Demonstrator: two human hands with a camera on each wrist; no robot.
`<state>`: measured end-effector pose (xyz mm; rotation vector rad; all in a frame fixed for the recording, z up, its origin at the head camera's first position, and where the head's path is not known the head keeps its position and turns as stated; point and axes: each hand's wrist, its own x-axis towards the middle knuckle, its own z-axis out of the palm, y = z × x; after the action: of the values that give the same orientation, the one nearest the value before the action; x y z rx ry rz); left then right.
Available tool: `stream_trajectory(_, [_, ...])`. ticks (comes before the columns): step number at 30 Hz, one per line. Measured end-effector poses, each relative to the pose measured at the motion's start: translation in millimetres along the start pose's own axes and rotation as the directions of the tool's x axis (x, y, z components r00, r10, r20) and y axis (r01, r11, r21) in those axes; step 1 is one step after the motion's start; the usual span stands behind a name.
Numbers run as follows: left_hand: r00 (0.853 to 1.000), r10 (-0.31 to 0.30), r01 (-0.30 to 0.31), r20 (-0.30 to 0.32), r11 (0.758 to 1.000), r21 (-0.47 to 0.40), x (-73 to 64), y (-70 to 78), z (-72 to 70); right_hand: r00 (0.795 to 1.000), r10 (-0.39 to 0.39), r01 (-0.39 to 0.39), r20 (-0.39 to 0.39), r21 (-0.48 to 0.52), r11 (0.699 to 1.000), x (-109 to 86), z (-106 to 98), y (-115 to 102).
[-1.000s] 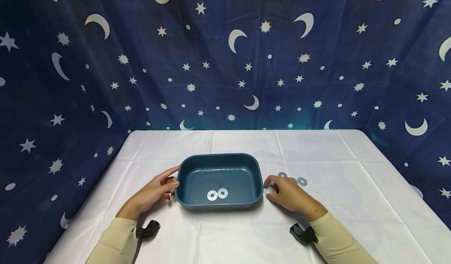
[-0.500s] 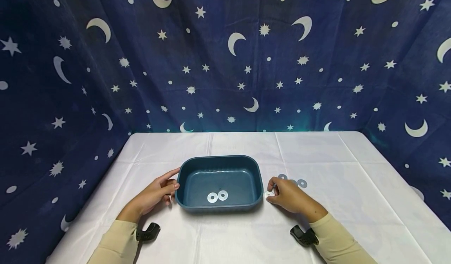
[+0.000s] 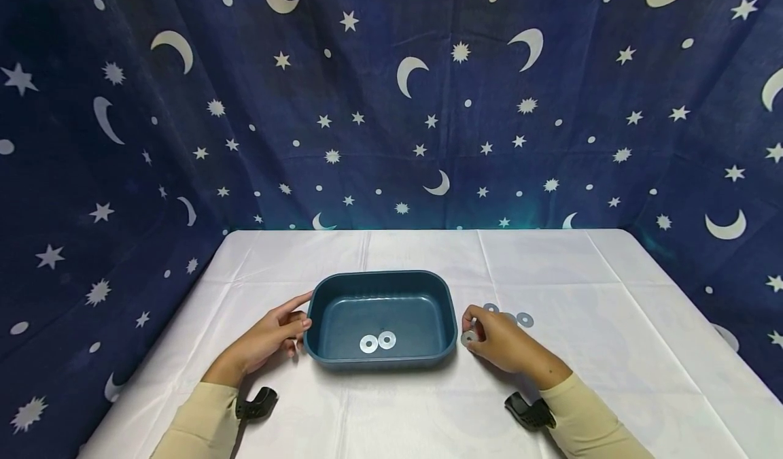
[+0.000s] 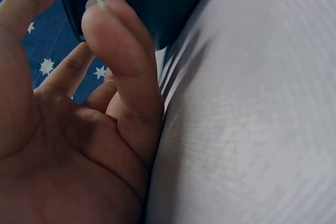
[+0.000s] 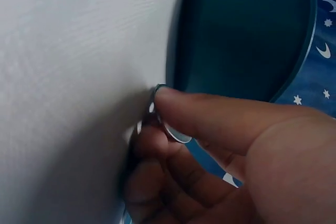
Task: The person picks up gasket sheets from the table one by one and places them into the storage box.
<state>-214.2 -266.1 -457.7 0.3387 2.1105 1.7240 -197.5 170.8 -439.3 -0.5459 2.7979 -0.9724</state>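
Note:
A blue-green plastic bin sits on the white-covered table, with two flat metal washers lying side by side on its floor. At its left end, my left hand touches the wall with thumb and index finger spread; the other fingers bend loosely beside it, as the left wrist view shows. Just right of the bin, my right hand pinches a metal washer between thumb and fingertips, tilted close over the tablecloth. Partly behind that hand lie several more washers.
The white tablecloth has fold creases. Dark blue cloth printed with moons and stars hangs behind and to both sides. A black wrist device sits on each arm.
The right hand's washer, flat on the table beside the bin earlier, is now tilted up between thumb and fingers. The left hand and bin stay put; the head view shifted slightly.

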Motion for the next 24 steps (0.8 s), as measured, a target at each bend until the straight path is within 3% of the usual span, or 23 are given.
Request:
stream_trajectory(6, [1.000, 0.006, -0.006, 0.000, 1.000, 0.008, -0.6, 0.4, -0.1, 0.999, -0.053, 0.053, 0.008, 0.007, 0.999, -2.9, -8, 0])
stream_trajectory(13, [1.000, -0.002, 0.002, -0.007, 1.000, -0.003, -2.5, -1.2, 0.1, 0.996, -0.074, 0.075, -0.047, 0.019, 0.997, -4.4, -18, -5])
stream_trajectory(24, [1.000, -0.022, 0.022, -0.019, 1.000, -0.003, 0.3, 1.7, 0.1, 0.981, -0.142, 0.149, -0.133, 0.043, 0.988, -2.1, -30, -35])
